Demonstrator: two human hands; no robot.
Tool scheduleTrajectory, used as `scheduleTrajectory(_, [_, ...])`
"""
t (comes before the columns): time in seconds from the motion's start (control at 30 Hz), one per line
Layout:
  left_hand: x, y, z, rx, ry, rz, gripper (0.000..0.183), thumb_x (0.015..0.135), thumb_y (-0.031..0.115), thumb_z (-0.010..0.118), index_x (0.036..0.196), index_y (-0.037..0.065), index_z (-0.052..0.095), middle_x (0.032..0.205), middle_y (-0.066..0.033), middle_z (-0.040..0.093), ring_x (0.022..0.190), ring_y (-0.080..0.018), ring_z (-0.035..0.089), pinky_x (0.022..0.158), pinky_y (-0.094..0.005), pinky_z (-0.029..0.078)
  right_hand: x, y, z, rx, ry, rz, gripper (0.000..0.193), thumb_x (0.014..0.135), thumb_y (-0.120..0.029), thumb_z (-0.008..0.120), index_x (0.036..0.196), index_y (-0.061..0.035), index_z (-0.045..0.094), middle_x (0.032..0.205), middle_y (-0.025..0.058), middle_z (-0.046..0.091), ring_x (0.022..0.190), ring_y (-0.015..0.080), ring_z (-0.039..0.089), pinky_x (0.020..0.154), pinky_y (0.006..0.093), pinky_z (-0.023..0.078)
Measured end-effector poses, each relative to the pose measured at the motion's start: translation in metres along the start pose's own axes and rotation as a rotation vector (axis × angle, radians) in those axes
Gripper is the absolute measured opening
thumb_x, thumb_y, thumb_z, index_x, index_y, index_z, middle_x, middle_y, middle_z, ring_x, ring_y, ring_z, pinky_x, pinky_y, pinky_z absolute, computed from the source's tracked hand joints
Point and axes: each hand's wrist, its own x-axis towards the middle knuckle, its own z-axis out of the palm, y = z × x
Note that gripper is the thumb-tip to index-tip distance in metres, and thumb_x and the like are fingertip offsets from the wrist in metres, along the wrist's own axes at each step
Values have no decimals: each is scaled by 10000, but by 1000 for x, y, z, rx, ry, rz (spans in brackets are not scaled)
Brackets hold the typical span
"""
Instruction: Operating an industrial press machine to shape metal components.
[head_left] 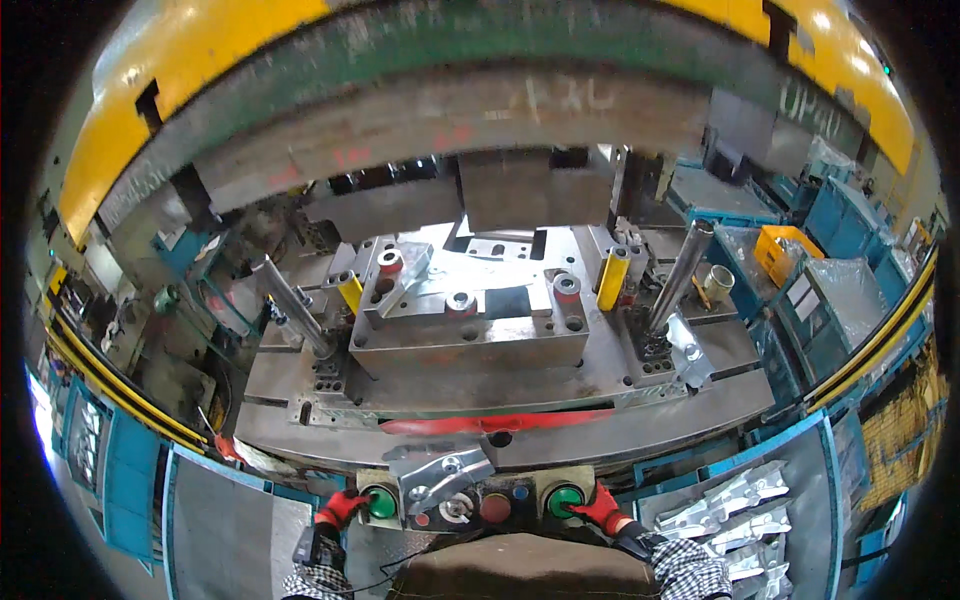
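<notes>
Both my hands wear red gloves. My left hand point(340, 508) rests at the left green push button point(381, 503) of a control box point(580, 478), fingers partly spread. At the box's other end, my right hand point(602, 510) reaches the right green push button point(564, 501) with fingers apart. Neither hand holds anything visible. Between them, a bent sheet-metal part point(440, 474) lies tilted across the back of the box. A red button point(495, 508) sits between the green ones. Beyond stands the lower die point(470, 345) of a press, bright sheet metal point(480, 275) on top.
Overhead hangs the upper die point(450, 115), under a yellow press ram point(225, 35). Guide posts point(290, 305) point(682, 275) rise at both sides. Another formed part point(688, 350) leans at the right post. Several metal parts point(735, 510) lie on the right table; a grey table point(220, 520) stands left.
</notes>
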Motion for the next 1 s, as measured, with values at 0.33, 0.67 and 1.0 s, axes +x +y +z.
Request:
scheduleTrajectory(0.33, [-53, 455, -54, -285, -42, 1200, 428, 964, 178, 711, 1333, -28, 643, 1169, -75, 728, 1080, -161, 666, 986, -308, 514, -24, -17, -24, 448, -113, -46, 974, 726, -438, 929, 1477, -14, 476, 1441, 197, 590, 1349, 322, 560, 1121, 449, 456])
scheduleTrajectory(0.67, [91, 659, 56, 1209, -191, 913, 1220, 665, 566, 899, 1580, -12, 335, 1556, -263, 450, 1437, -371, 454, 1167, -423, 403, -111, 99, 10, 663, 60, 302, 1083, 717, -346, 963, 1545, 35, 377, 1524, 228, 507, 1394, 307, 520, 1162, 431, 429])
scheduleTrajectory(1.0, [53, 657, 39, 1048, -33, 1214, 1205, 630, 523, 923, 1566, -4, 377, 1510, -258, 507, 1396, -381, 496, 1174, -432, 392, -166, 163, -58, 516, 169, 494, 871, 797, -291, 894, 1503, -11, 468, 1363, 134, 629, 1245, 247, 592, 1075, 392, 468])
